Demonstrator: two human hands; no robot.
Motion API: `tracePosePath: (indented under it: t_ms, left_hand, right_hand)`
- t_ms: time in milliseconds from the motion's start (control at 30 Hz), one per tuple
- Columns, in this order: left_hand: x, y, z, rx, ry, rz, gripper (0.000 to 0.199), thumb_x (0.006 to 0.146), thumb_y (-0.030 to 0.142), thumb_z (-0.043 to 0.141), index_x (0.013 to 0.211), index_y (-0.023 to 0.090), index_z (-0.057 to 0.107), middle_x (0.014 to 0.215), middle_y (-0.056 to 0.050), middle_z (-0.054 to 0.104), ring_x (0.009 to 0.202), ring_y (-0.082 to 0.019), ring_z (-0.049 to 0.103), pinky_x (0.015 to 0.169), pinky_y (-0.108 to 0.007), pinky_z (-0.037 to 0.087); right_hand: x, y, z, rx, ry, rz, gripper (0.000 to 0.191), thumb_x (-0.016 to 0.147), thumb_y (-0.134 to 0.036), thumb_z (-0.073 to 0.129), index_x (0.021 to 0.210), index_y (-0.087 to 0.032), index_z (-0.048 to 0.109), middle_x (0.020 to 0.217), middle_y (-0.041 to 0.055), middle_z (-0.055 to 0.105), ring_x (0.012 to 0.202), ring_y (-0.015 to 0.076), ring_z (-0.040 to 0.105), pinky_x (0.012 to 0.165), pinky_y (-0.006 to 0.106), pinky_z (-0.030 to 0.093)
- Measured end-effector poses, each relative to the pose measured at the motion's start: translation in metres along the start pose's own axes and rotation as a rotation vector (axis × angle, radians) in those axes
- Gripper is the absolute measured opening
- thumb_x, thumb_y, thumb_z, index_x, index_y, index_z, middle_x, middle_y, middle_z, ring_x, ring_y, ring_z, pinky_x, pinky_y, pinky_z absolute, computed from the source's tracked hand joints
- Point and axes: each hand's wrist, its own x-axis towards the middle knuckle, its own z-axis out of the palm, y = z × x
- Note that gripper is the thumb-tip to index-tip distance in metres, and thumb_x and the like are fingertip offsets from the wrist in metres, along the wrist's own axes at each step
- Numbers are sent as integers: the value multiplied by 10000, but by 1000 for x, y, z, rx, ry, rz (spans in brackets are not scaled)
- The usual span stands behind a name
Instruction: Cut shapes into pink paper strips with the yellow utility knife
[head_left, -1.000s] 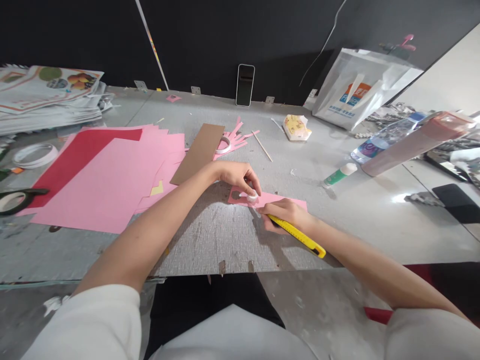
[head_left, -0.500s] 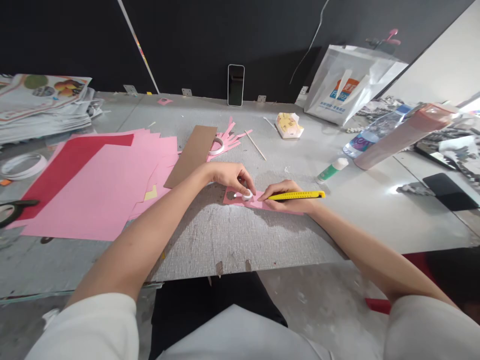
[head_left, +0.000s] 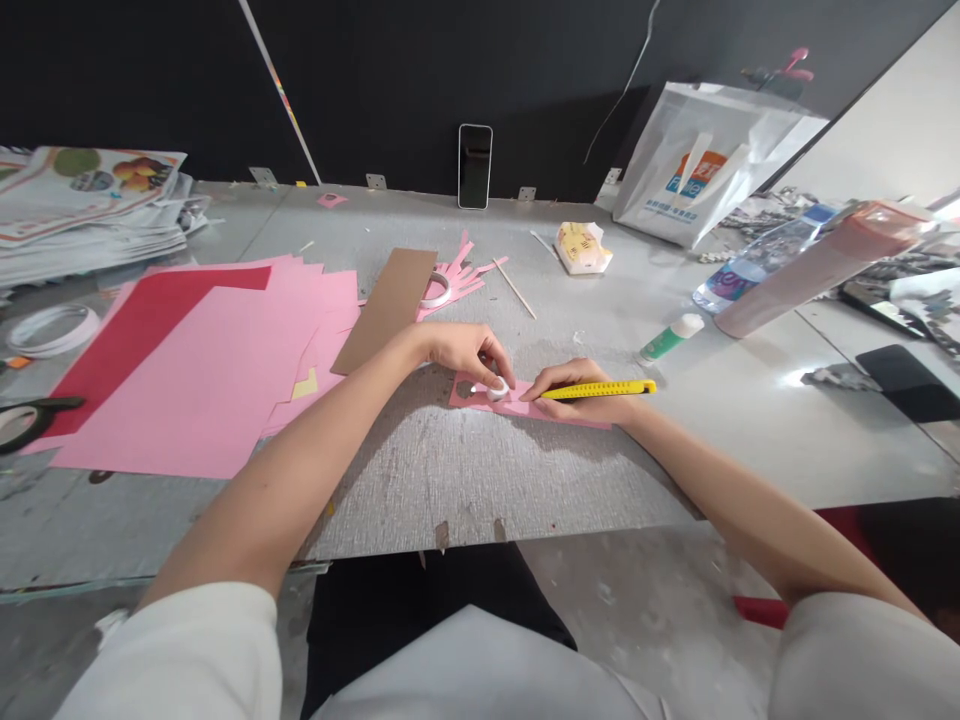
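Observation:
My right hand [head_left: 571, 390] is closed around a yellow box cutter [head_left: 619, 388], whose body slants along the back of the hand. Its fingertips are low over a strip of pink paper [head_left: 517, 408] on the table; the blade tip cannot be made out. Just to the left, my left hand [head_left: 471, 350] has thumb and fingers bent down onto a small white round cap [head_left: 496, 389] resting on the same strip. A dark round hole or spot [head_left: 465, 390] shows at the strip's left end. My hands are close together but apart.
Pink paper sheets [head_left: 187, 380] and a red strip cover the left side. A brown cardboard piece [head_left: 386, 310], a tape roll [head_left: 437, 291] and a wooden stick [head_left: 515, 288] lie beyond my hands. A glue stick [head_left: 671, 338], bottle [head_left: 757, 265] and plastic bag [head_left: 705, 165] stand rightward.
The view has shifted slightly. Both hands keep nearly the same place and grip on the pink strip, the cap and the box cutter.

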Motion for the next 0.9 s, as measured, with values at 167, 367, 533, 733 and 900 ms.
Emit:
tracePosePath:
  t_ms: [167,367,533,733,900]
  left_hand:
    - [0,1,0,-34,2,-7,391,825,513,816,1118,258,864,901,-57,796,719,-157,607,672,-295,387]
    - [0,2,0,-30,6,-25,388,812,507,825,1115,268,866,896,-52,789,749,-167,612,666,-297,377]
    - [0,0,0,-27,13,-23,381,811,518,823,1101,276,868,903,-46,790,757,-165,614,659,-292,372]
    - [1,-2,1,-27,16,-9,380,815,525,818,1100,279,867,940,-43,805,745,-150,602,676,-287,378]
    - [1,-1,1,-24,15,2,368,810,504,824,1095,277,869,934,-45,805,736,-147,597,691,-291,385]
  right_hand:
    - [0,-1,-1,-2,27,20,214,970,-384,727,998,-204,838,795,29,764,667,138,666,614,252,514]
    - [0,-5,-4,-10,33,53,194,940,-367,729,976,-209,837,781,26,768,671,151,675,615,261,524]
    - [1,-2,-9,4,11,55,166,930,-330,737,966,-196,827,767,23,757,648,136,649,596,253,509]
    - [0,7,-17,49,11,64,202,925,-375,769,982,-191,830,741,17,740,624,128,630,569,245,490]
    - [4,5,-15,64,14,82,222,921,-419,793,954,-202,830,755,21,749,634,132,633,579,257,489]
